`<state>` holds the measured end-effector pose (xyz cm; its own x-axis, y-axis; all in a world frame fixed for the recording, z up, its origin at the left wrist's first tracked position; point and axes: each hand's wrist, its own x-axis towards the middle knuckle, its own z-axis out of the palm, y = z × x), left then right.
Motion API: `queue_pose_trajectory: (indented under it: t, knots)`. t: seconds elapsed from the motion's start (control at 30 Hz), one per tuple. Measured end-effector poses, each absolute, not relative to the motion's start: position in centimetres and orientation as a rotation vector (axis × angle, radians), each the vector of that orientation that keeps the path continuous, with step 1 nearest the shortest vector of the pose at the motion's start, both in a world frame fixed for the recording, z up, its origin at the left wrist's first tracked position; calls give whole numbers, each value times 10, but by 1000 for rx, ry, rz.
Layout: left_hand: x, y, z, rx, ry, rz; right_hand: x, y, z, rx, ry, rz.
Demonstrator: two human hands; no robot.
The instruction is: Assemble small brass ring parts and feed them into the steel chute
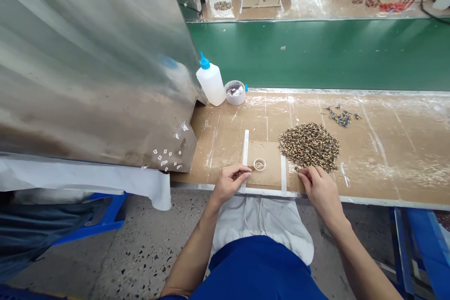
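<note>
My left hand rests at the near edge of the cardboard-covered bench, its fingers pinched on a thin stick whose tip lies beside a small clear dish. The dish sits on a cardboard square framed by white strips. My right hand lies just right of the square. Its fingers are curled at the near edge of a heap of small brown-and-gold parts; what they pinch, if anything, is too small to make out.
A white glue bottle with a blue cap and a tape roll stand at the back left. A few bluish parts lie at the right. A metal housing fills the left. Beyond a green conveyor belt, other people work.
</note>
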<state>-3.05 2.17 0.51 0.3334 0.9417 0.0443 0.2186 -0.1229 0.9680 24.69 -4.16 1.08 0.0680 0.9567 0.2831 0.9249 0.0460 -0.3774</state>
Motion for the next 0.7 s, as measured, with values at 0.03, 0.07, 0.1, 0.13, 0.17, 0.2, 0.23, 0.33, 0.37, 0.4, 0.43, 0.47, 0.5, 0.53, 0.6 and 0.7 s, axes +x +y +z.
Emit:
queue_pose_trajectory:
  t: [0.03, 0.07, 0.1, 0.13, 0.17, 0.2, 0.23, 0.33, 0.37, 0.4, 0.43, 0.47, 0.5, 0.53, 0.6, 0.7]
  knots:
    - [-31, 22, 5, 1589, 1078, 895, 248, -42, 10, -1890, -1865, 90]
    - [-31, 22, 5, 1597, 1076, 895, 250, -42, 10, -1893, -1859, 92]
    - [-31, 22, 6, 1610, 1072, 894, 251, -43, 10, -1899, -1847, 99]
    - [-31, 22, 6, 1629, 1068, 889, 253, -44, 11, -1905, -1827, 118]
    - [-30, 22, 6, 1655, 1061, 881, 254, -45, 11, -1908, -1798, 153]
    - [-30, 22, 6, 1687, 1051, 871, 255, -46, 12, -1902, -1761, 210]
    - [-29, 22, 6, 1725, 1037, 861, 254, -48, 14, -1885, -1716, 281]
    - [-27, 22, 5, 1850, 974, 851, 245, -52, 19, -1785, -1534, 509]
    - [-26, 21, 5, 1889, 947, 856, 238, -53, 19, -1747, -1472, 578]
    - [-25, 21, 4, 1924, 924, 860, 230, -53, 20, -1709, -1418, 647]
    - [-24, 21, 4, 1955, 908, 859, 221, -53, 19, -1670, -1370, 723]
    - [-24, 21, 4, 1981, 900, 851, 211, -53, 17, -1628, -1329, 806]
    - [-23, 21, 4, 2005, 899, 837, 201, -52, 15, -1589, -1286, 887]
    - [-23, 21, 4, 2028, 905, 818, 192, -50, 13, -1557, -1237, 954]
    - [-23, 20, 5, 2072, 925, 781, 176, -46, 7, -1507, -1130, 1042]
    - [-23, 19, 6, 2133, 954, 748, 162, -40, 2, -1455, -1012, 1130]
